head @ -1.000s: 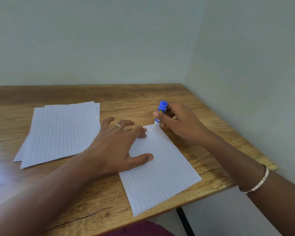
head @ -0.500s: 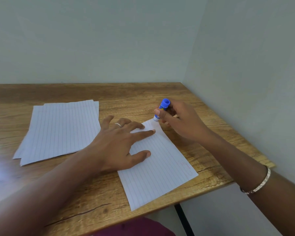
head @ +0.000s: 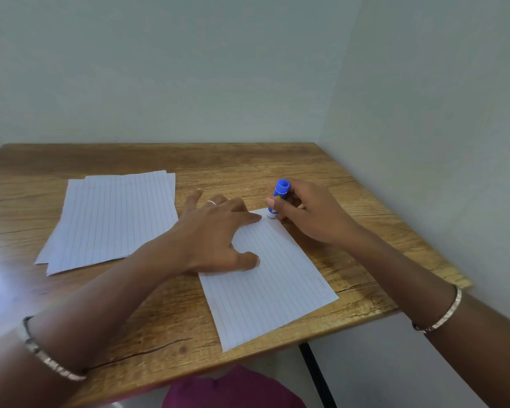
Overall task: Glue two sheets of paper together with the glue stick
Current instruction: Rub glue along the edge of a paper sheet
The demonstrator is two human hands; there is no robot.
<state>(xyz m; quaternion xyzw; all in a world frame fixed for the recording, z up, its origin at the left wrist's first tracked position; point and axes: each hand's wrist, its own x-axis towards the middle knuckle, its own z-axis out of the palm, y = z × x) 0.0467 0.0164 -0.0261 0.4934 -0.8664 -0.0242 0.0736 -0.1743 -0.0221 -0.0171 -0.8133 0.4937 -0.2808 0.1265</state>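
A blue glue stick (head: 279,195) is gripped nearly upright in the curled fingers of the right hand (head: 312,214), its tip set on the far corner of a lined sheet (head: 271,284). The sheet is pressed flat by the spread left hand (head: 215,234). More lined paper (head: 112,219) is stacked to the left on the wooden tabletop (head: 248,163).
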